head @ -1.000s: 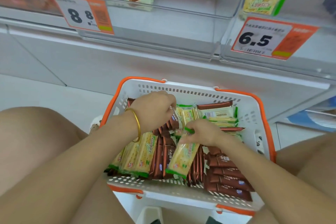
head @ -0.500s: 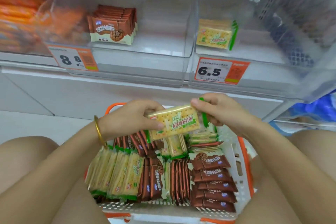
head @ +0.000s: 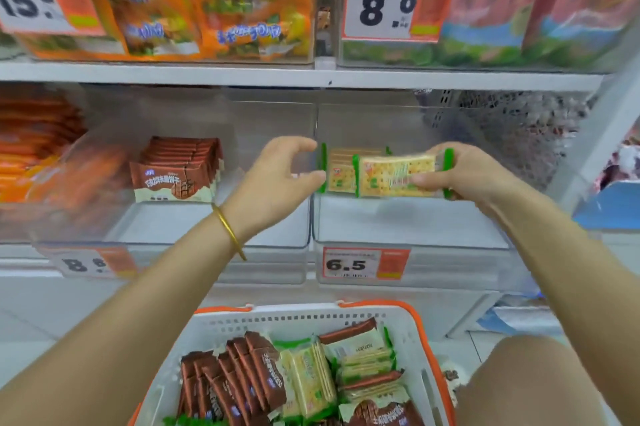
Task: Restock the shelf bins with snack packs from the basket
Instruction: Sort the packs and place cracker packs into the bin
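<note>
My right hand (head: 464,174) grips a yellow cracker pack with green ends (head: 394,173), held flat inside the clear bin (head: 408,228) marked 6.5. Behind it stands a small stack of the same yellow packs (head: 341,166). My left hand (head: 277,180) hovers at the bin's left wall, fingers curved apart, holding nothing. The white basket with orange rim (head: 311,318) sits low in front, holding several brown chocolate packs (head: 239,377) and yellow cracker packs (head: 311,380).
The left bin (head: 214,228), tagged 8, holds a stack of brown packs (head: 180,169). Orange packs (head: 34,148) fill the far-left bin. The upper shelf (head: 311,76) carries orange and blue bags. My bare knee (head: 519,380) is beside the basket.
Both hands rose from the basket to the shelf. The yellow pack went from a two-handed hold into the 6.5 bin; my left hand let go of it.
</note>
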A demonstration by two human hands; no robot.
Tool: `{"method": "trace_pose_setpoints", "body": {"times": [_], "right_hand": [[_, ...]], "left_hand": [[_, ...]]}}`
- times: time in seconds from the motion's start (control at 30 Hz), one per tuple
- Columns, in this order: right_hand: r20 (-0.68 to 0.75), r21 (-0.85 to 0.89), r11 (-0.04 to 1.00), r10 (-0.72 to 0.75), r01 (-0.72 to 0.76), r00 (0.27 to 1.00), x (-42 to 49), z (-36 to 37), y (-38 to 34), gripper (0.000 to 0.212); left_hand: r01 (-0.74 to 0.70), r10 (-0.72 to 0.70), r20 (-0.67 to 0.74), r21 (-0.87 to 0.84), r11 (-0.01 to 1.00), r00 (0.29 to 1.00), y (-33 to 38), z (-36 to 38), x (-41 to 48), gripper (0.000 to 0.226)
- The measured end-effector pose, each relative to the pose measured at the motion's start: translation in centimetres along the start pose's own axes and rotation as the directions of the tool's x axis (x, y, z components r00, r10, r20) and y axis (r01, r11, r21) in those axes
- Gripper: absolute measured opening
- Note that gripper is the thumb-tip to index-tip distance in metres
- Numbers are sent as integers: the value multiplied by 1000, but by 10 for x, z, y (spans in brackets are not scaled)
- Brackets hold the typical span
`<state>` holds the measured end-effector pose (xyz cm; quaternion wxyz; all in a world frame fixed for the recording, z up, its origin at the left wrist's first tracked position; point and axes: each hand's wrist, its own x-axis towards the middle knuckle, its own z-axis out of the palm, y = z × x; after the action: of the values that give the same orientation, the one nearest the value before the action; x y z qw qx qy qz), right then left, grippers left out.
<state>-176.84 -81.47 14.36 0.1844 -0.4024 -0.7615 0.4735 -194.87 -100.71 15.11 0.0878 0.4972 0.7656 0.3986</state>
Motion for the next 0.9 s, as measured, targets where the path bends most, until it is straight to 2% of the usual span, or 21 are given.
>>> {"method": "trace_pose_setpoints", "body": {"times": [0.07,0.13,0.2,0.27,0.33,0.43,0.5,0.67,0.9], "right_hand": [[40,-66,997,52,-50,998,31,16,13,34],[51,-95,993,68,-63,996,58,34,22,42],[24,-294,955,31,-22,999,77,48,25,56],[-19,-531,847,-8,-3,1000,85,59,26,61],[-74,-601,798,-13,-34,997,86,68,24,63],[-104,-641,767,-52,-27,993,87,82,23,74],[-96,-620,785,-55,-17,994,87,87,24,77],[-164,-468,881,-4,-74,986,87,82,26,77],[-128,-506,859,9,-73,992,83,84,24,87]], "left_hand": [[-34,28,45,147,989,999,-12,12,11,51],[-51,39,69,189,981,997,-16,20,18,55],[-95,83,66,204,974,994,-20,24,23,54],[-134,120,74,230,964,990,-22,25,25,55],[-151,134,88,232,961,987,-24,24,24,55],[-163,146,91,227,960,985,-24,26,22,63],[-161,145,84,229,960,986,-24,26,21,65],[-160,147,78,208,965,986,-23,25,19,56],[-136,122,77,222,965,989,-20,26,20,55]]}}
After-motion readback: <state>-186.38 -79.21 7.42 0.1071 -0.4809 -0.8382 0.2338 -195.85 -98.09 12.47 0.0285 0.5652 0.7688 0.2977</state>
